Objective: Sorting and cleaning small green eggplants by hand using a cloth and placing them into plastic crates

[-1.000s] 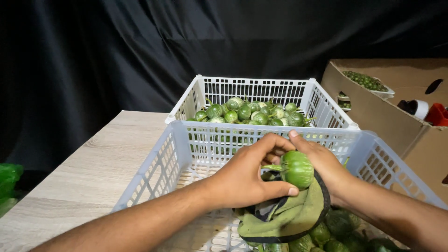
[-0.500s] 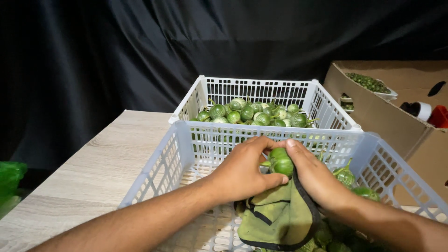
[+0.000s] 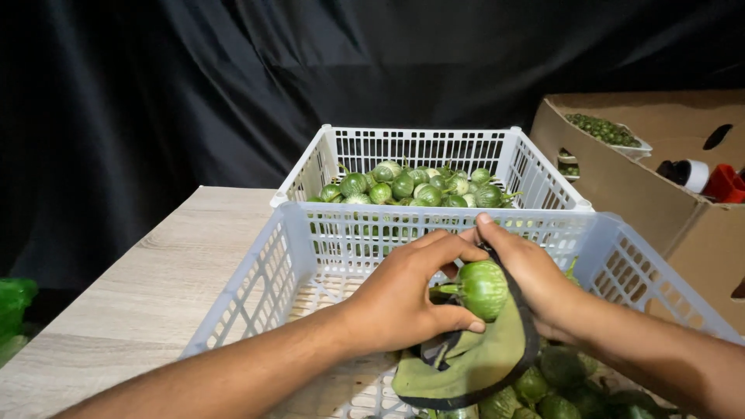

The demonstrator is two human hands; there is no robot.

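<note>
Wiping step in hand, by the look of it. Beyond both hands, far white basket [image 3: 535,167] of small green eggplants; beneath them, near basket [image 3: 256,287] with more fruit at lower right. Olive cloth [image 3: 473,365] draped under right hand [image 3: 535,283], fingers curled round it. Round green eggplant [image 3: 483,289] pinched by left hand [image 3: 403,299] (stem toward the palm). Next: probably turning the fruit against the cloth, with a light grip.
</note>
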